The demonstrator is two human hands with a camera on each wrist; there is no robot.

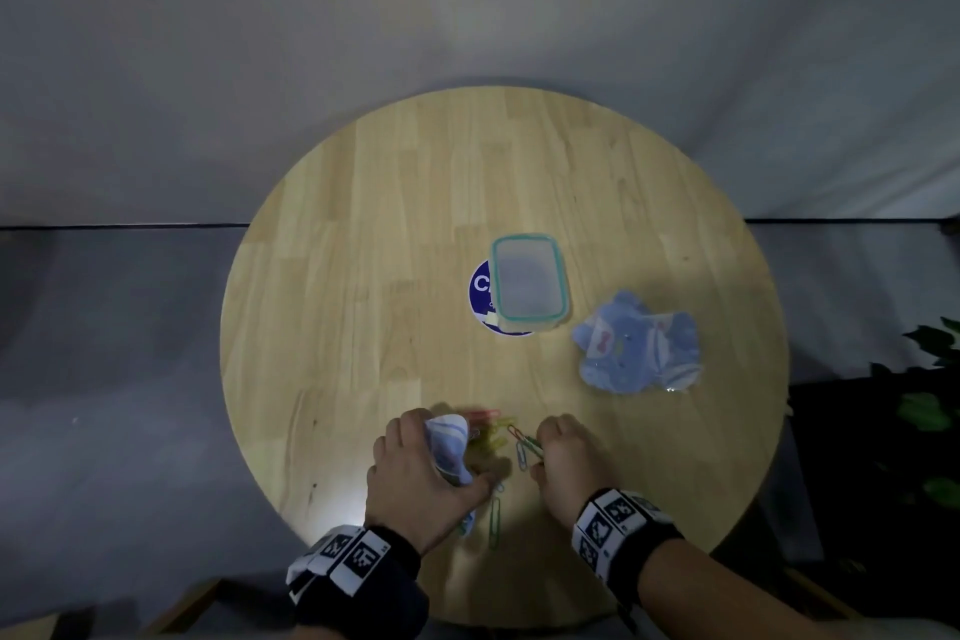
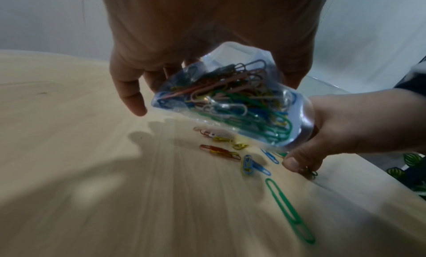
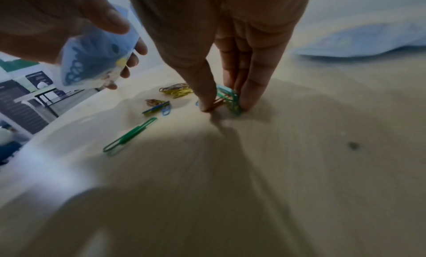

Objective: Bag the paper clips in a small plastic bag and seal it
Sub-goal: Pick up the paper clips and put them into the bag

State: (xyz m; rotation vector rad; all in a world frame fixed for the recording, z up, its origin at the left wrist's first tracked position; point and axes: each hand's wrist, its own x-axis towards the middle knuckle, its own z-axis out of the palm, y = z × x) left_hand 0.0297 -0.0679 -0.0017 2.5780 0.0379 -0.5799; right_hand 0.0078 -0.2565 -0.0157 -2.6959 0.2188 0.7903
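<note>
1. Round and wooden, the table [image 1: 363,234] is sitting before a grey draped backdrop, and I am watching both hands working at its near edge.
2. My view is showing the left hand [image 1: 415,473] gripping a small plastic bag [image 2: 230,104], fingers curled round it, holding it above the tabletop; it is already carrying a mass of coloured clips.
3. I am seeing the right hand [image 1: 563,463] pinching a bunch of paper clips [image 3: 230,98] between thumb and fingertips, pressing them against the wood just right of the bag.
4. Loose clips [image 2: 221,151] are lying between and below the hands: yellow, red and blue ones in a scatter.
5. One long green clip [image 2: 290,211] is lying nearest the table's edge.
6. Farther out, a clear container [image 1: 527,281] with a teal rim is sitting at the centre, partly covering a round blue sticker [image 1: 480,288].
7. Right of it, a pile of blue printed bags [image 1: 636,348] is resting on the wood.
</note>
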